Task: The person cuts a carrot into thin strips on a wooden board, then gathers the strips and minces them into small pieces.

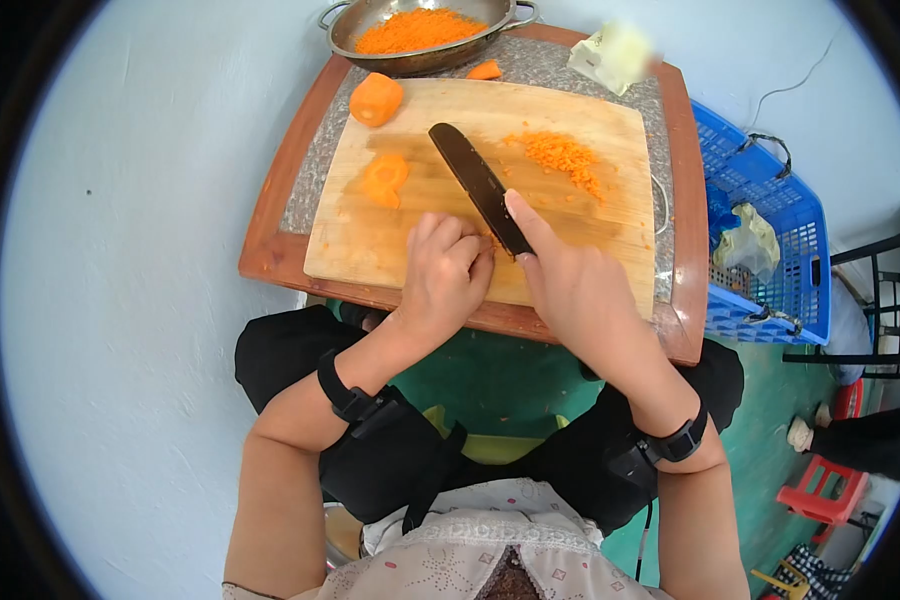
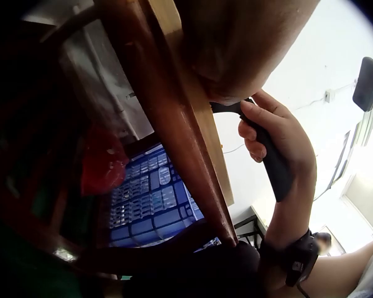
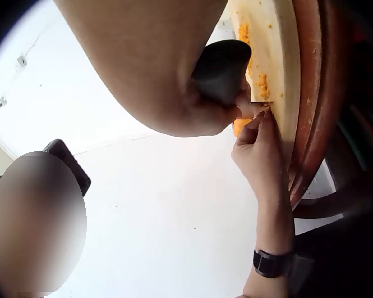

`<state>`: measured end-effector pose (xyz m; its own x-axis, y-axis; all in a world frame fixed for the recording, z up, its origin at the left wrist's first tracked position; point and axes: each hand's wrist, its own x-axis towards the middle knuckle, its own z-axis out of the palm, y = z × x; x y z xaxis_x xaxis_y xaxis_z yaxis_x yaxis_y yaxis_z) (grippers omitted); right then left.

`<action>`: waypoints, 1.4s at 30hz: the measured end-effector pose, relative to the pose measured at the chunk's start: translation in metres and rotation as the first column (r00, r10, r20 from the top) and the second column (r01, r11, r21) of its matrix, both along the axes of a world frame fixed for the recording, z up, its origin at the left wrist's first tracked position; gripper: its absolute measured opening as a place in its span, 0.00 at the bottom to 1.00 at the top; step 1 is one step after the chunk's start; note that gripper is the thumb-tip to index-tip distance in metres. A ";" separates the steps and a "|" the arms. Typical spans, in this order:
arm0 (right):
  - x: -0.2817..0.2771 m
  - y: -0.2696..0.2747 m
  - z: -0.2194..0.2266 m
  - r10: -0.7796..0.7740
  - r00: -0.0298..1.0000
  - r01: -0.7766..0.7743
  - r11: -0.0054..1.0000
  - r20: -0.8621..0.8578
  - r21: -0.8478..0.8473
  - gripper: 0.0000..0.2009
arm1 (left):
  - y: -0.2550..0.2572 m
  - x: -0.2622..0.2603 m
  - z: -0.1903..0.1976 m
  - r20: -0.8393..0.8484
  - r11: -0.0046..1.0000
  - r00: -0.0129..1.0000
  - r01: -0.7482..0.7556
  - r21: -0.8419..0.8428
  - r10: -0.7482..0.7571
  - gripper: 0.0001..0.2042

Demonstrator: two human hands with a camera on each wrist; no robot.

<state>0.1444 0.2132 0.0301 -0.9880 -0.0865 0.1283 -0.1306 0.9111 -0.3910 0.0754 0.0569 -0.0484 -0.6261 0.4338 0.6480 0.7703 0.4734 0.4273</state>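
Observation:
My right hand (image 1: 582, 285) grips the black handle (image 2: 275, 162) of a dark-bladed kitchen knife (image 1: 470, 178), its index finger stretched along the blade. The blade slants across the wooden cutting board (image 1: 610, 255), tip toward the back left. Beside the blade's near end, my left hand (image 1: 440, 262) pinches small carrot pieces (image 3: 265, 108) with curled fingers, which mostly hide them in the head view. Thin carrot slices (image 1: 384, 181) lie at the board's left, below a thick carrot chunk (image 1: 376, 100). Finely chopped carrot (image 1: 562, 158) is heaped right of the knife.
Behind the board stands a metal pan (image 1: 342, 45) holding chopped carrot (image 1: 420, 32). A carrot end (image 1: 484, 70) and a crumpled plastic bag (image 1: 610, 58) lie on the table behind it. Right of the table are a blue basket (image 1: 816, 260) and a red stool (image 1: 830, 488).

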 end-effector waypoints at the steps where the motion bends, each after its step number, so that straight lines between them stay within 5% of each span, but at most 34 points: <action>1: -0.002 0.001 0.000 -0.016 1.000 0.016 1.000 -0.003 -0.012 0.29 | 0.000 0.001 0.001 -0.018 1.000 1.000 0.006 -0.001 -0.006 0.06; 7: 0.006 0.013 0.012 0.028 0.997 -0.034 0.996 -0.067 -0.088 0.27 | -0.001 0.001 0.001 -0.017 1.000 1.000 -0.002 0.014 0.003 0.05; 26: 0.015 -0.009 0.000 0.078 0.997 -0.077 0.990 -0.003 0.120 0.33 | -0.002 0.002 -0.001 0.009 1.000 1.000 -0.023 0.015 0.023 0.06; 33: -0.001 0.005 -0.001 0.004 1.000 -0.005 0.994 -0.010 -0.108 0.29 | -0.007 -0.002 0.005 0.099 0.999 0.995 0.002 0.053 -0.007 0.03; 42: 0.020 0.000 0.014 0.051 0.999 -0.051 0.999 -0.001 -0.001 0.29 | -0.024 -0.008 0.025 0.102 0.987 0.992 -0.053 -0.155 0.069 0.03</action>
<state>0.1643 0.2129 0.0437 -0.9822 -0.1365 0.1294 -0.1771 0.9029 -0.3918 0.0676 0.0333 -0.0230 -0.7163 0.4809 0.5056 0.6919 0.5834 0.4254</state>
